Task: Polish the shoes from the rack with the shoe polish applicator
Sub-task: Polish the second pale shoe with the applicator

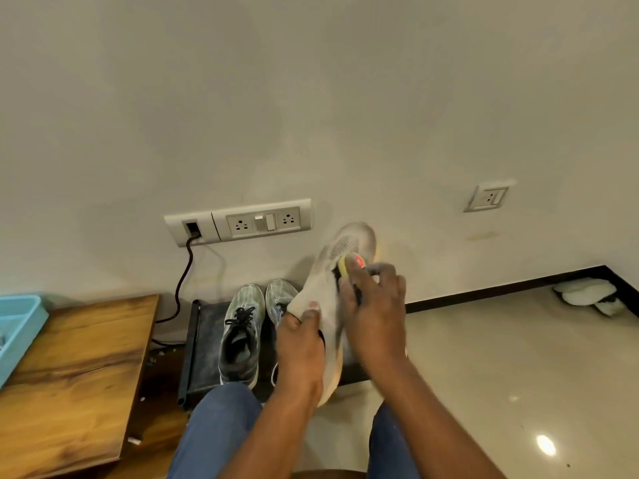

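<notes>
A pale beige sneaker [328, 281] is held up in front of me, toe pointing away toward the wall. My left hand [301, 344] grips it at the heel opening, thumb on the upper. My right hand [375, 312] holds the shoe polish applicator [351, 264], a small yellow-and-red piece, pressed against the shoe's upper near the toe. Most of the applicator is hidden by my fingers. A pair of grey-green running shoes [242, 326] sits on the low black shoe rack [204, 344] below.
A wooden table [69, 382] with a light blue tray [17, 330] stands at the left. A socket panel [238, 221] with a black cable is on the wall. White footwear [587, 293] lies on the tiled floor at right. My knees in blue jeans [221, 430] fill the bottom.
</notes>
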